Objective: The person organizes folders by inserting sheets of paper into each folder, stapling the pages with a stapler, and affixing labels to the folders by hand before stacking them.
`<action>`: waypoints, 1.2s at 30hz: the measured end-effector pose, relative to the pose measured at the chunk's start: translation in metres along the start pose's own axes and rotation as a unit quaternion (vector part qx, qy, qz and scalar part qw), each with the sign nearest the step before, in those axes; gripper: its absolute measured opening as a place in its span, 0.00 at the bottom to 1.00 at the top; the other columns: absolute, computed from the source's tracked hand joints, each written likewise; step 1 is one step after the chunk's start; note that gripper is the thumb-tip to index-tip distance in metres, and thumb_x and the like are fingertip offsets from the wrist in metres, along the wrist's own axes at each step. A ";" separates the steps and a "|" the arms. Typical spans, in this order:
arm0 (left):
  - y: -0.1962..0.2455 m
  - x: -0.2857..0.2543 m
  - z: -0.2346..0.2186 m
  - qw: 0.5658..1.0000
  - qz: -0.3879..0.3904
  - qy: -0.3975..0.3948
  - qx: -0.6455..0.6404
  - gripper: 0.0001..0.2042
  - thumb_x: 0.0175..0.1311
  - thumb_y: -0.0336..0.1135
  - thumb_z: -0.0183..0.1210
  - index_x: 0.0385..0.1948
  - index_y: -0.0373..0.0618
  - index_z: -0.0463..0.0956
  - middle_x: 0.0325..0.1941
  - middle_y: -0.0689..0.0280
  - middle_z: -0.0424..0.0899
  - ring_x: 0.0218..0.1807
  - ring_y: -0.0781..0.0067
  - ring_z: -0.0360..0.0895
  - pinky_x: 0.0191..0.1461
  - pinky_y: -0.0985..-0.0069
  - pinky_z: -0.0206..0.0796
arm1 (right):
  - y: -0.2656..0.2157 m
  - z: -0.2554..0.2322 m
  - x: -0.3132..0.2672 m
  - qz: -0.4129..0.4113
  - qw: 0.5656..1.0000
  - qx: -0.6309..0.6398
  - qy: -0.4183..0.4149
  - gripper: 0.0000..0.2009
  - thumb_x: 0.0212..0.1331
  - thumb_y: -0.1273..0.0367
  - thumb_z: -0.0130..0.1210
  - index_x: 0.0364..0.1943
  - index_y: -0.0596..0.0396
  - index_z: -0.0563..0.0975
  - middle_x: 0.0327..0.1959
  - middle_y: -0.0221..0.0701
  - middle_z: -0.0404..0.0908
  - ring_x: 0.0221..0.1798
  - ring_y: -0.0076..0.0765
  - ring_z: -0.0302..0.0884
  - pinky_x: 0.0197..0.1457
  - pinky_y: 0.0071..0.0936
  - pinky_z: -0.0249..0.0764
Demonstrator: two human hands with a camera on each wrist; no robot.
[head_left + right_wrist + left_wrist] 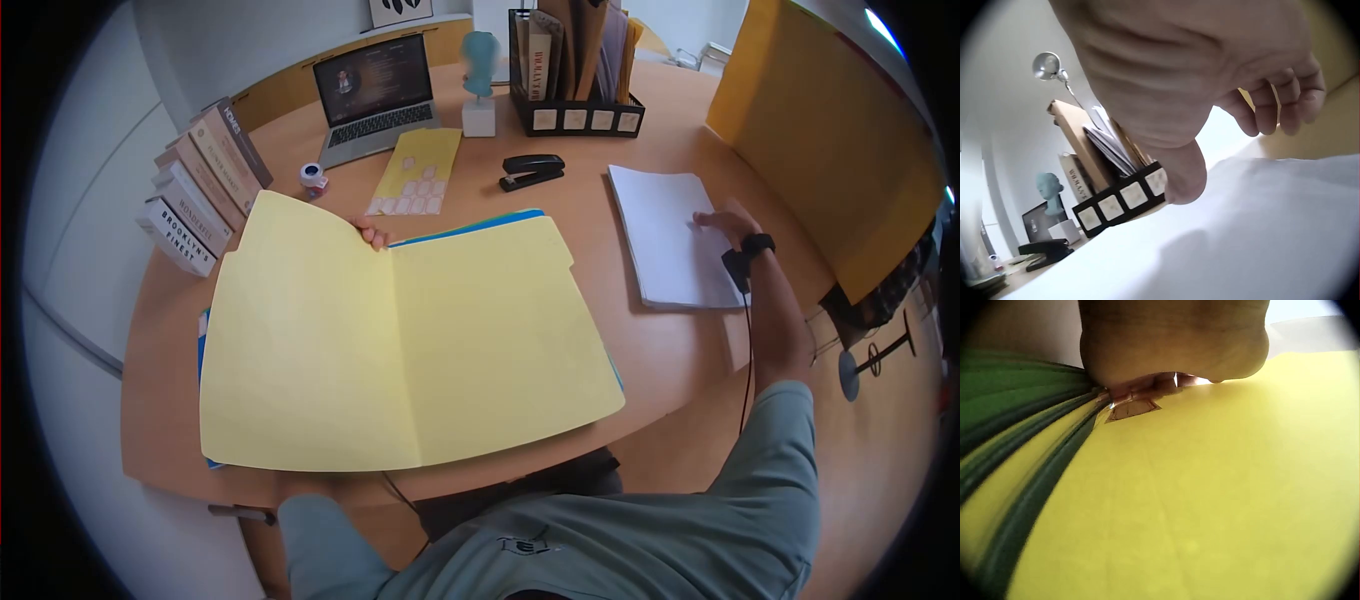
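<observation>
A yellow file folder (500,330) lies spread wide near the table's front edge, blue and green folders showing under it. My left hand (374,236) grips its raised left cover at the top near the fold; most of that hand is hidden behind the cover. In the left wrist view, the palm (1175,340) is over the yellow folder (1179,487), beside green folder edges (1016,394). To the right, my right hand (738,228) is over a stack of white paper (670,240). The right wrist view shows its thumb and fingers (1266,112) loosely bent, holding nothing, close over the sheets (1260,219).
Behind the folder are a yellow sheet with labels (415,175), a small round container (313,180), a black stapler (532,171) and a laptop (380,95). Books (205,190) stand left. A teal bust (480,65) and a black file organizer (580,118) stand at the back; a yellow panel (825,130) rises right.
</observation>
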State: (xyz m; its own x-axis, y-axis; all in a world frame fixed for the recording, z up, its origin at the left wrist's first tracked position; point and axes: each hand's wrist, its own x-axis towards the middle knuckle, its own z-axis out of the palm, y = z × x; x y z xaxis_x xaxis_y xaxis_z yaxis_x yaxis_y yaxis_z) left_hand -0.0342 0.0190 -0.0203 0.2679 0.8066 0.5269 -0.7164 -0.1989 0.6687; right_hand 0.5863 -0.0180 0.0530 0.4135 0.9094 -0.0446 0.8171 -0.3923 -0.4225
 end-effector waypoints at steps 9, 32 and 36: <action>-0.004 -0.003 -0.004 1.000 0.001 -0.006 -0.010 0.18 0.72 0.39 0.54 0.57 0.38 0.73 0.46 0.65 0.81 0.46 0.73 0.78 0.49 0.78 0.70 | 0.064 0.032 0.047 0.001 0.973 0.230 0.024 0.06 0.49 0.75 0.61 0.30 0.66 0.79 0.25 0.34 0.78 0.27 0.34 0.74 0.28 0.33 0.67; -0.003 0.000 -0.023 0.999 0.002 -0.039 -0.025 0.18 0.72 0.39 0.53 0.57 0.37 0.73 0.46 0.63 0.81 0.46 0.71 0.78 0.50 0.76 0.70 | 0.087 0.029 0.077 -0.030 0.962 0.144 0.232 0.07 0.58 0.71 0.52 0.32 0.61 0.78 0.26 0.40 0.80 0.32 0.38 0.79 0.37 0.37 0.74; -0.005 0.000 -0.027 0.999 0.002 -0.042 -0.031 0.18 0.72 0.39 0.53 0.57 0.37 0.73 0.46 0.63 0.81 0.46 0.71 0.78 0.50 0.76 0.70 | 0.076 0.009 0.068 -0.067 0.942 0.102 0.312 0.09 0.63 0.69 0.51 0.33 0.61 0.78 0.29 0.41 0.81 0.35 0.39 0.78 0.42 0.37 0.74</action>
State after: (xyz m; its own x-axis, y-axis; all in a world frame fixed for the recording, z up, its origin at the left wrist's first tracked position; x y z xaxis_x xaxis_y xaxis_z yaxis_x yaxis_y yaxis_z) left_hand -0.0475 0.0350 -0.0380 0.3158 0.7563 0.5730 -0.7549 -0.1657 0.6346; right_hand 0.6729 0.0151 0.0096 0.5188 0.6664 0.5356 0.8115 -0.1868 -0.5536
